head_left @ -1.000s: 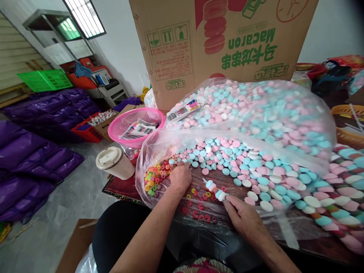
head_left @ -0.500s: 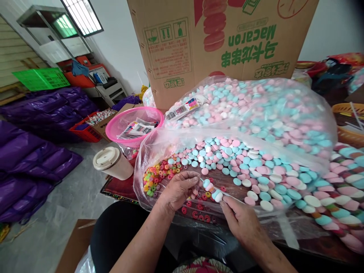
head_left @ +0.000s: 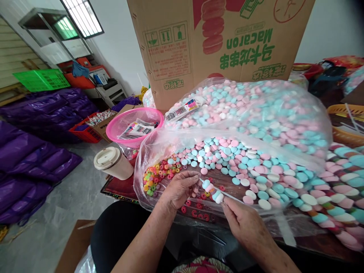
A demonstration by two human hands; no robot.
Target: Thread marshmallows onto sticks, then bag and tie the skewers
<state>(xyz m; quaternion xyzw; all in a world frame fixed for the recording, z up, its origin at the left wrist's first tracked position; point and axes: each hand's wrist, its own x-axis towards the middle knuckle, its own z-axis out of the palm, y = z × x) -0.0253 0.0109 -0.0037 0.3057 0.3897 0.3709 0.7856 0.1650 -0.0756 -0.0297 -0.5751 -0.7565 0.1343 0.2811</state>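
Note:
My right hand (head_left: 245, 219) is closed on the lower end of a candy skewer (head_left: 218, 197), a thin stick threaded with blue, pink and white candy discs and small rings. It slants up to the left over the table. My left hand (head_left: 182, 189) is beside its upper tip, with thumb and forefinger pinched together; whatever lies between them is hidden. Beneath the hands, red candy rings (head_left: 200, 215) are scattered on the dark tabletop (head_left: 220, 176). Just beyond, loose pastel candy discs (head_left: 227, 151) spread out of a clear plastic bag (head_left: 298, 110). Multicoloured rings (head_left: 156, 176) are heaped to the left.
A large cardboard box (head_left: 182, 49) stands behind the bag. At left are a pink mesh basket (head_left: 112, 132) with printed packets and a lidded cup (head_left: 113, 163). Finished-looking skewers (head_left: 341, 189) pile up at right, near an orange basket (head_left: 345, 134). Purple bundles (head_left: 34, 167) line the floor.
The view has shifted very slightly. Both hands keep almost the same pose around the skewer, and the candies on it look the same.

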